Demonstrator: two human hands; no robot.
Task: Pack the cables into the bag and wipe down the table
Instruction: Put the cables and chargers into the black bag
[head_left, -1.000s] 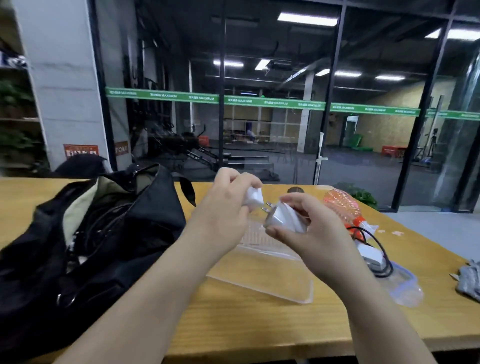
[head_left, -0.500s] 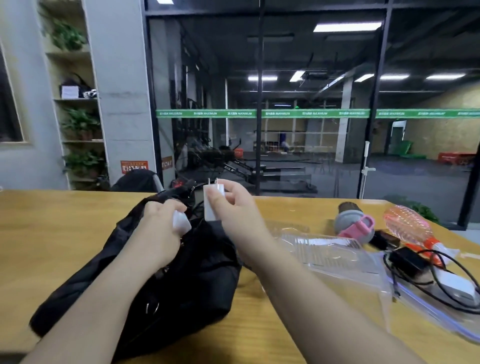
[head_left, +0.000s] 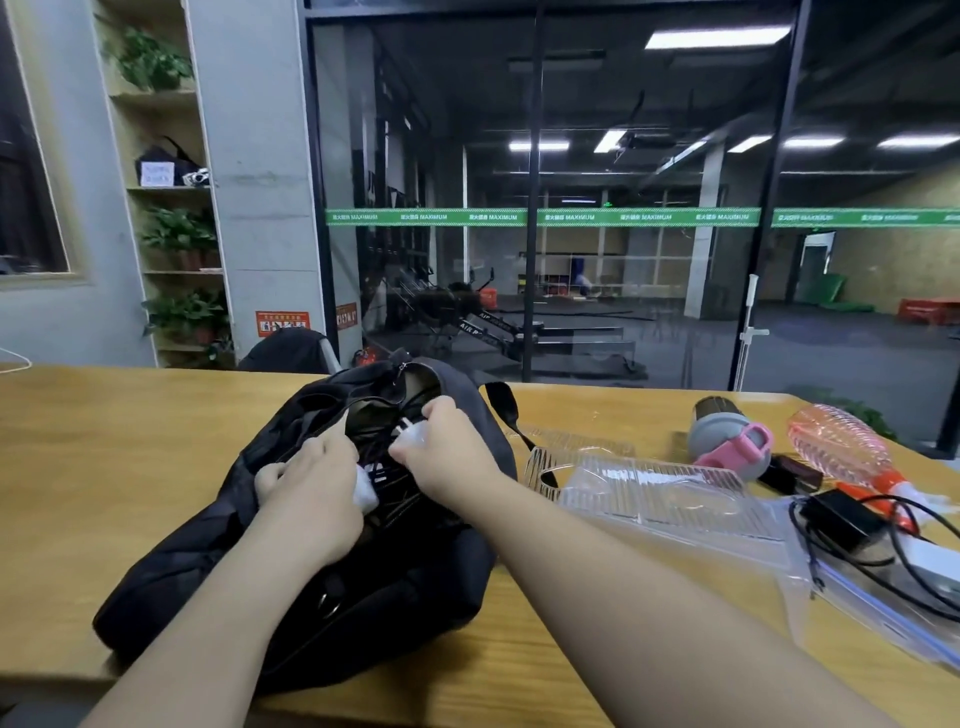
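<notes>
A black bag (head_left: 431, 587) lies open on the wooden table (head_left: 104, 441), with dark cables visible inside its mouth. My left hand (head_left: 306, 493) grips a white charger plug (head_left: 365, 488) at the bag's opening. My right hand (head_left: 447, 452) holds a second white charger plug (head_left: 410, 435) over the opening, prongs pointing left. More black cable with a black adapter (head_left: 841, 514) and a white adapter (head_left: 935, 566) lies at the right of the table.
A clear plastic tray (head_left: 665, 493) and a clear zip pouch (head_left: 878, 618) lie right of the bag. Behind them are a grey and pink bottle (head_left: 727, 436) and a pink hairbrush (head_left: 836, 447). A glass wall stands beyond the table's far edge.
Both hands have carried the white plugs from mid-air leftwards and down into the mouth of the bag. The view has turned left onto the bag.
</notes>
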